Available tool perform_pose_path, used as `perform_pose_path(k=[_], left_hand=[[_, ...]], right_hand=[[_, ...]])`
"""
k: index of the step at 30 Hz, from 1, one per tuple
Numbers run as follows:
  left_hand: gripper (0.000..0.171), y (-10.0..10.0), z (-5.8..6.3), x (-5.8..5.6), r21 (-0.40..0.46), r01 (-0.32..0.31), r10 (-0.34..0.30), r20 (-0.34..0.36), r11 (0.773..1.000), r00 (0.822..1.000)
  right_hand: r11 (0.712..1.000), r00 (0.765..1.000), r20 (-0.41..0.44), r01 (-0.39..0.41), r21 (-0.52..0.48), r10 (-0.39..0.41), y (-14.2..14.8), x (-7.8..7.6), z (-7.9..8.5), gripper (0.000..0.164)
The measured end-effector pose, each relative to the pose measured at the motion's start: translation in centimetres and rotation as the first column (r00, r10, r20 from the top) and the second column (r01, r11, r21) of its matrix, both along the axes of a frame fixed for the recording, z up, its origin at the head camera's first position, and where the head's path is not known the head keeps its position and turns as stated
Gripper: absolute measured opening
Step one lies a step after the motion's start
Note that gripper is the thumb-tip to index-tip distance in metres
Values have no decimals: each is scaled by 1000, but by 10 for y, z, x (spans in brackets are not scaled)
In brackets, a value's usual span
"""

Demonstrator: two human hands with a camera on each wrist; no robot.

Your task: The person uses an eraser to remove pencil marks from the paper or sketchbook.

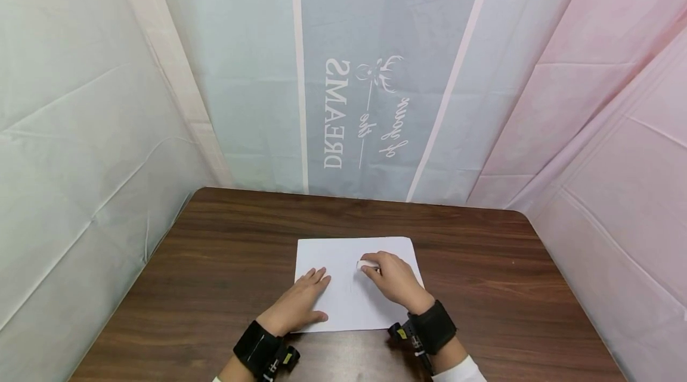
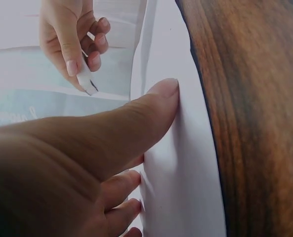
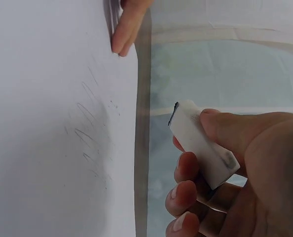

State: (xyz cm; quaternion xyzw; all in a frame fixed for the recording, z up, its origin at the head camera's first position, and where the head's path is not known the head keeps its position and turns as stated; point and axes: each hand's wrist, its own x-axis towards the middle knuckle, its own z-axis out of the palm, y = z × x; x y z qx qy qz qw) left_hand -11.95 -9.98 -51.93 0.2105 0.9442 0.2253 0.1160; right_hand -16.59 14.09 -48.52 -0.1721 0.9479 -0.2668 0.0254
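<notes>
A white sheet of paper (image 1: 333, 254) lies on the brown wooden table. My left hand (image 1: 298, 303) rests on its left side, fingers spread and thumb near the front edge. Over the right half of the sheet, my right hand (image 1: 398, 279) pinches a white eraser (image 3: 198, 143) between thumb and fingers. One end of the eraser has a dark smudged edge, and a grey smear shows near the other. In the right wrist view the eraser is raised off the paper. Faint, broken pencil strokes (image 3: 87, 131) and small dark crumbs show on the sheet.
The wooden table (image 1: 225, 251) extends around the paper on all sides. Behind it hangs a pale blue curtain (image 1: 257, 102) with printed lettering, and light fabric also hangs at left and right. Black straps with small cameras wrap both wrists.
</notes>
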Motion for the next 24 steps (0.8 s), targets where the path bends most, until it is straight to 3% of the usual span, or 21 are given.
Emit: perform_pose_path(k=[17, 24], left_hand=[[77, -3, 2, -1, 41, -7, 5, 31, 999, 999], [77, -3, 3, -2, 60, -1, -1, 36, 998, 999]], right_hand=[[977, 982, 5, -186, 100, 187, -28, 7, -12, 26], [966, 975, -1, -219, 141, 221, -32, 8, -14, 25]])
